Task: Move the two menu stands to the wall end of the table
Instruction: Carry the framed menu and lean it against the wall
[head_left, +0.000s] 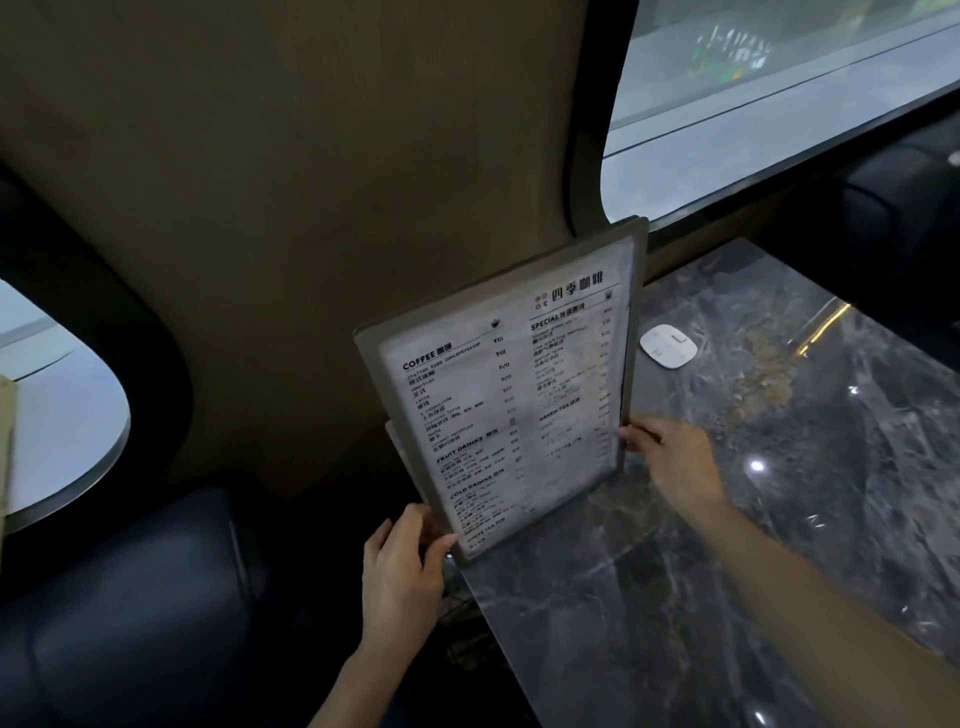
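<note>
Holding the menu stand (511, 400) upright at the tabletop (727, 519) edge.
Your left hand (402, 566) gripped its lower corner; your right hand (670, 457) pinched its side edge.

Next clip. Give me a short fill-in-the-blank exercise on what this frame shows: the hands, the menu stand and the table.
1. The menu stand is gripped by ____ hands, the left hand and the right hand.
2. The menu's top-left heading reads ____.
3. The white device lies on the ____ table.
4. The left hand grips the stand's ____ left corner.

Missing words: two; COFFEE; marble; lower
</note>
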